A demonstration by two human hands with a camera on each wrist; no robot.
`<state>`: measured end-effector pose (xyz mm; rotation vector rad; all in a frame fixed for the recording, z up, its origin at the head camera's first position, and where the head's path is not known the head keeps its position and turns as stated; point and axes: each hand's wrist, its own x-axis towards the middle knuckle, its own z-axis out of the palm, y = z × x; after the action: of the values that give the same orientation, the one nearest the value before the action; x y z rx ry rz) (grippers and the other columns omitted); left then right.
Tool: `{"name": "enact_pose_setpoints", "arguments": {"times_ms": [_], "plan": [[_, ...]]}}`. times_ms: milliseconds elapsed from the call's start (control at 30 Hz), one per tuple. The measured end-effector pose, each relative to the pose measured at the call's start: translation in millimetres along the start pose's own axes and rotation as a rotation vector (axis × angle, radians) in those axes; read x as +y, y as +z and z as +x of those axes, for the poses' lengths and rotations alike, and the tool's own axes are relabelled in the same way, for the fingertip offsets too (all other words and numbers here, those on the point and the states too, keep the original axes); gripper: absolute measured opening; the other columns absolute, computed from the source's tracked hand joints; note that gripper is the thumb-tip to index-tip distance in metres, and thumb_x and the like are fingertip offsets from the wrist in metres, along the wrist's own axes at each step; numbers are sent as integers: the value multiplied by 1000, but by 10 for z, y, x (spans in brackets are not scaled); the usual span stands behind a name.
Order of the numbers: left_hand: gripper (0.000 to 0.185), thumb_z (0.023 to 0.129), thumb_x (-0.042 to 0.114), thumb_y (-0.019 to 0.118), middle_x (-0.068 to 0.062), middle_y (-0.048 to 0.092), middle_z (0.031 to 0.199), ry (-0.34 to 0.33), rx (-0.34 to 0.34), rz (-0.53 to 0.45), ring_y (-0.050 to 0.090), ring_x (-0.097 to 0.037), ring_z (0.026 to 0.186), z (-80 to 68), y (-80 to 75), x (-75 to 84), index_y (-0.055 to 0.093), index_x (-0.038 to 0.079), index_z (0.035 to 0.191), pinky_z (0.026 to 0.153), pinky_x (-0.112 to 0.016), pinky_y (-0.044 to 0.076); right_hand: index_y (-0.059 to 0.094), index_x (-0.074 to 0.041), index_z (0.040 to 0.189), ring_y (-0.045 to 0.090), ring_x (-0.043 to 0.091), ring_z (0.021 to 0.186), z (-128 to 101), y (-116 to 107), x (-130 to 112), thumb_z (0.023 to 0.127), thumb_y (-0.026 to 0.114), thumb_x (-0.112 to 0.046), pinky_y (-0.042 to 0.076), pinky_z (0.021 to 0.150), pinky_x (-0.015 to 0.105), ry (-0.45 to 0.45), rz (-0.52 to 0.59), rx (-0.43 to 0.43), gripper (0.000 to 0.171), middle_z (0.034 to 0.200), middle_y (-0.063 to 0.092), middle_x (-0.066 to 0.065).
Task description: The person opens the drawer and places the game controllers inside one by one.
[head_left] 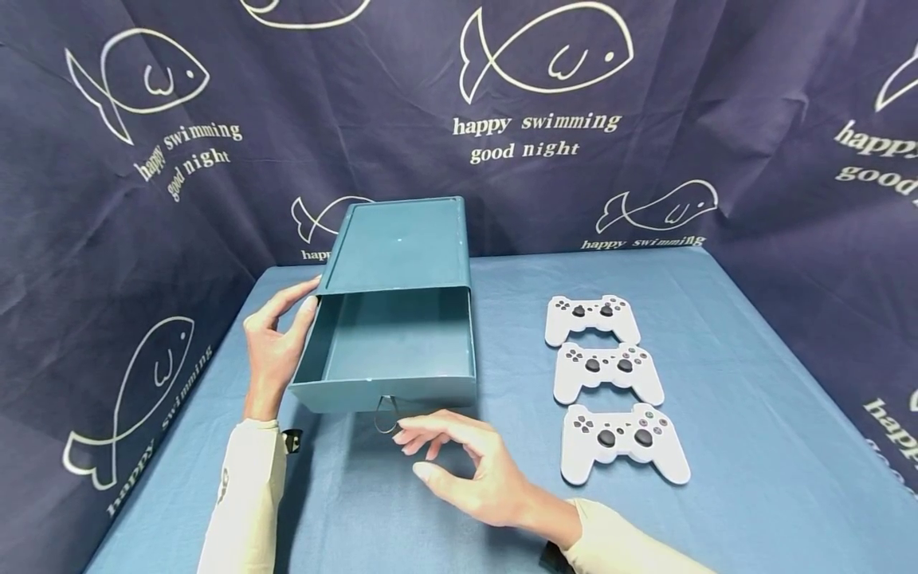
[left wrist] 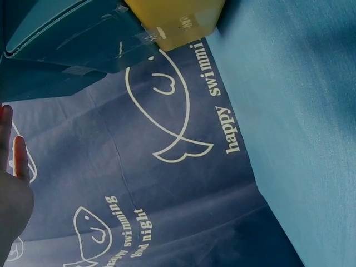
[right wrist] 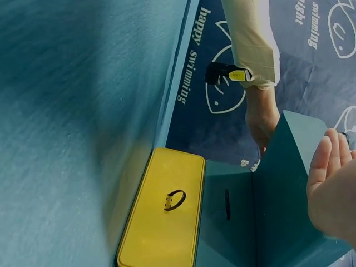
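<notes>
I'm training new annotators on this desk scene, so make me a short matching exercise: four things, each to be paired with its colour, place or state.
Things
1. three controllers
2. teal drawer
3. left hand
4. panel nearest the tablecloth in the right wrist view

Colour, place or state
A. at the left side of the storage unit
B. yellow
C. white, lined up one behind another
D. pulled open, nothing visible inside

Right pairs: 1-C, 2-D, 3-A, 4-B
</notes>
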<state>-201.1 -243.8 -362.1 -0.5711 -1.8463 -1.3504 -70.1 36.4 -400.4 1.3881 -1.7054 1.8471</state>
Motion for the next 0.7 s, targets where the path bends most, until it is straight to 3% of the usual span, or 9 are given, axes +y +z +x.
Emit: {"name": "enact_pose_setpoints", "arguments": {"times_ms": [500,700], "plan": [[32,90,-17,66,-23,73,115,6,-1,-20,70,-13,109,-9,3,-7,74,-7,119,100,-28,49,62,8,130,72,28,97,-174,-181,-33,82,66,20,59,70,36,-25,-16,70,50,111,71,22],[30,90,-20,63,-26,72,114,12,3,-23,70,-11,109,10,35,144,72,-12,118,100,-27,49,63,10,128,71,27,98,-225,-238,-48,82,66,21,58,71,36,-14,-28,84,48,113,70,21]]}}
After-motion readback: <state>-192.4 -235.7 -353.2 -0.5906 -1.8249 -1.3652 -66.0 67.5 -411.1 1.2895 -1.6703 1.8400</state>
